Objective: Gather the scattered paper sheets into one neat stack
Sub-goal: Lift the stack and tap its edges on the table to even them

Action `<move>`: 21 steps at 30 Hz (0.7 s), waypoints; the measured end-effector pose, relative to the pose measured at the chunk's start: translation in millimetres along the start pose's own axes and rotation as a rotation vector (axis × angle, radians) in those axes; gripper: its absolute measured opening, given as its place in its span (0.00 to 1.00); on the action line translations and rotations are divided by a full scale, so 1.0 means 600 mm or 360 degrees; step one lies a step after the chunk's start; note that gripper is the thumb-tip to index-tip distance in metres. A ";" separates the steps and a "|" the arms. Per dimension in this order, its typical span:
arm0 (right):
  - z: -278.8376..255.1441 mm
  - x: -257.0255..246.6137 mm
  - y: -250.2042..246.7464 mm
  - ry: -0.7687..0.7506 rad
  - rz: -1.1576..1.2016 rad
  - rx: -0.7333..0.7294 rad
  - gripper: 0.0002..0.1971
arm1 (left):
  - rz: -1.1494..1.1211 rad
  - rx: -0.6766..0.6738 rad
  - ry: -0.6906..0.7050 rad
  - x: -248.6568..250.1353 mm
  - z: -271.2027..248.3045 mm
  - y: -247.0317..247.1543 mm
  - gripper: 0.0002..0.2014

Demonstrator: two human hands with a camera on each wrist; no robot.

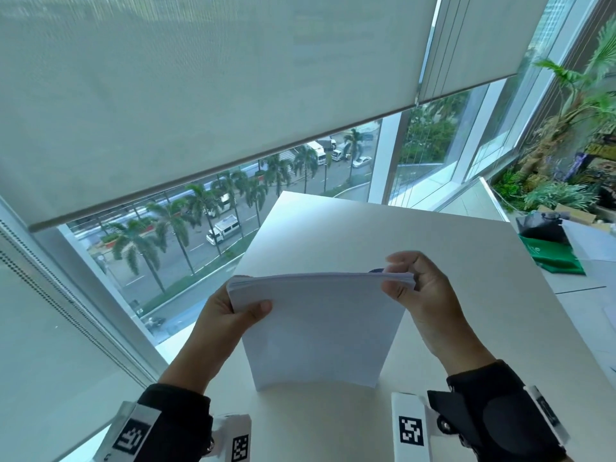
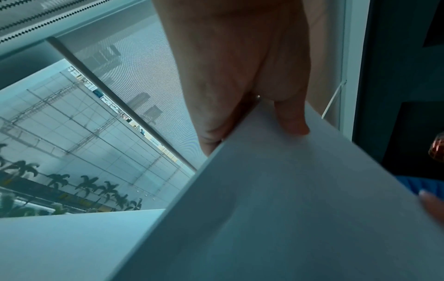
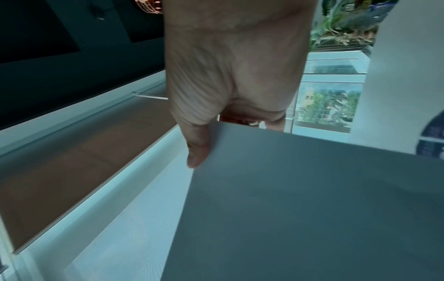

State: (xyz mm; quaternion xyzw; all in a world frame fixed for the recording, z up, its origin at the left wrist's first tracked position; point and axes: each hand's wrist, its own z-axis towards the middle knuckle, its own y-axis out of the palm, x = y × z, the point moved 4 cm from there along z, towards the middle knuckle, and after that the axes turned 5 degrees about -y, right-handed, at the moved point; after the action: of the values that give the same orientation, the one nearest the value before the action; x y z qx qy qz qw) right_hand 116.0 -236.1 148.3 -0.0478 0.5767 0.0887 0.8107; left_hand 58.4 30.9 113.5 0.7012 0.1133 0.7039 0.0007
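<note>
A stack of white paper sheets (image 1: 316, 325) stands upright on its lower edge on the white table (image 1: 466, 255), bowed slightly. My left hand (image 1: 233, 311) grips its top left corner, thumb on the near face. My right hand (image 1: 413, 288) pinches the top right corner, thumb in front and fingers curled behind. In the left wrist view the paper stack (image 2: 300, 209) fills the lower right with the left hand (image 2: 240, 85) clamped on its edge. In the right wrist view the paper stack (image 3: 312, 209) looks grey and the right hand (image 3: 230, 76) holds its corner.
A green bag (image 1: 553, 255) and a dark bag (image 1: 540, 225) lie on a neighbouring table at the right, with loose sheets (image 1: 590, 241) beside them. A window with a lowered roller blind (image 1: 200, 95) runs along the far and left sides. Plants (image 1: 566, 128) stand at the right.
</note>
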 end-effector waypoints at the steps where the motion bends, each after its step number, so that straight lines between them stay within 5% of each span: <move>1: 0.003 -0.009 -0.004 -0.0069 -0.0044 0.0001 0.16 | 0.0040 -0.0006 -0.0034 -0.005 0.001 0.000 0.21; 7: 0.008 -0.059 -0.021 -0.0381 -0.0668 -0.0043 0.24 | 0.0217 0.0017 -0.0194 -0.024 0.006 -0.004 0.17; 11: -0.005 -0.083 -0.001 -0.0791 -0.1476 -0.0222 0.38 | 0.0246 0.0013 -0.0205 -0.021 0.006 -0.002 0.17; 14: -0.024 -0.068 0.023 -0.0769 -0.1878 -0.0548 0.37 | 0.0240 -0.0011 -0.0199 -0.018 0.004 0.001 0.17; 18: -0.031 -0.091 0.011 -0.0769 -0.1871 -0.0358 0.36 | 0.0247 -0.0027 -0.0184 -0.016 0.000 0.002 0.17; 21: -0.039 -0.086 0.021 -0.0740 -0.1994 -0.0497 0.36 | 0.0236 -0.0022 -0.0172 -0.015 -0.003 0.001 0.17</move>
State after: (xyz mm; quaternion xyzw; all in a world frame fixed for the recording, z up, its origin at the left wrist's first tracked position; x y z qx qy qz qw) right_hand 75.5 -232.5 189.4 -0.4685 0.2317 -0.3068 0.7955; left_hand 57.0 28.6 104.7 0.7445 0.0562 0.6640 -0.0403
